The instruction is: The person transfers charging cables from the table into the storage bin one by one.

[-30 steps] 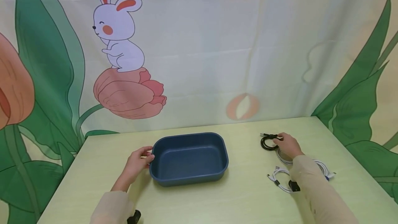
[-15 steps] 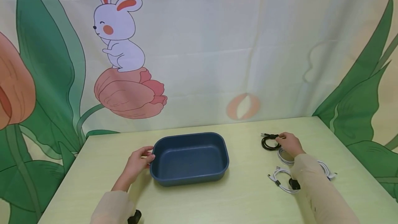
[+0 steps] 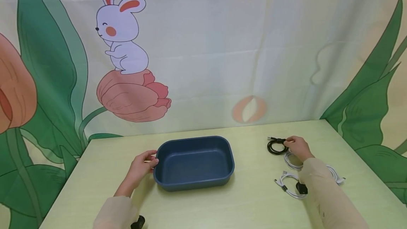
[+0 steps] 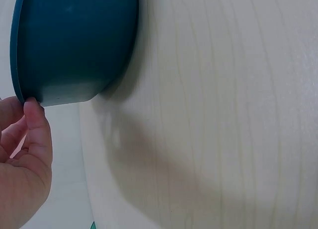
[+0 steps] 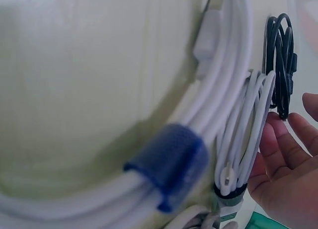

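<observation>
Coiled black cable point(image 3: 276, 152) is noted immediately left of the loosely spread right hand point(image 3: 299, 147); blue bin point(image 3: 194, 167) is rim-pinched by left hand point(image 3: 140, 165).

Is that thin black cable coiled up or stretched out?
Coiled up: the thin black cable shows round loops in the head view.

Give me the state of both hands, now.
Left hand: closed, pinching the blue bin at its left end.
Right hand: open, thumb apart from the fingers, fingertips at the black cable.
</observation>
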The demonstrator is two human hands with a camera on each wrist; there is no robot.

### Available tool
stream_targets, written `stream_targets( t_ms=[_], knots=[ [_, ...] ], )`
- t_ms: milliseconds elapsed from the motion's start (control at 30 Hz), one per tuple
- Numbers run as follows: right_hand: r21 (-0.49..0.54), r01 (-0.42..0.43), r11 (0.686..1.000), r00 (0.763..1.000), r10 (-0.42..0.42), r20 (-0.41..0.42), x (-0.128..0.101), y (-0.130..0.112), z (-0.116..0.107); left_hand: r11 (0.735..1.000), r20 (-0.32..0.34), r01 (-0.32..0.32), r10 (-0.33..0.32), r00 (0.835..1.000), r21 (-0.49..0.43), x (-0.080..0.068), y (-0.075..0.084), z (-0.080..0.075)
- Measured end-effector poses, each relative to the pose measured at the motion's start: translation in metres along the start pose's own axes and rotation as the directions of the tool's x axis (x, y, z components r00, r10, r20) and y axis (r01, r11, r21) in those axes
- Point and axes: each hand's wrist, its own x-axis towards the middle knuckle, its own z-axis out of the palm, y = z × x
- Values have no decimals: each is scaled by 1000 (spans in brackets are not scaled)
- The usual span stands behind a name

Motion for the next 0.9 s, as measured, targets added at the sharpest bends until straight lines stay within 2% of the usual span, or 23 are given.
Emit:
stream_targets(
  t_ms=[233,567,767,900],
  knots=[
    [45,-46,998,999,46,1,3,5,4,1000,-3,9,-9,1000,-3,-1,-1,0],
    [48,-63,997,998,63,-6,1,4,4,1000,-7,-1,1,1000,-15,0,-1,0],
    [56,-101,993,995,101,3,5,5,6,1000,-11,-2,2,1000,-29,-1,0,0],
    [52,-122,991,992,123,-19,6,4,8,1000,-9,9,-9,1000,-19,-1,1,0]
  ],
)
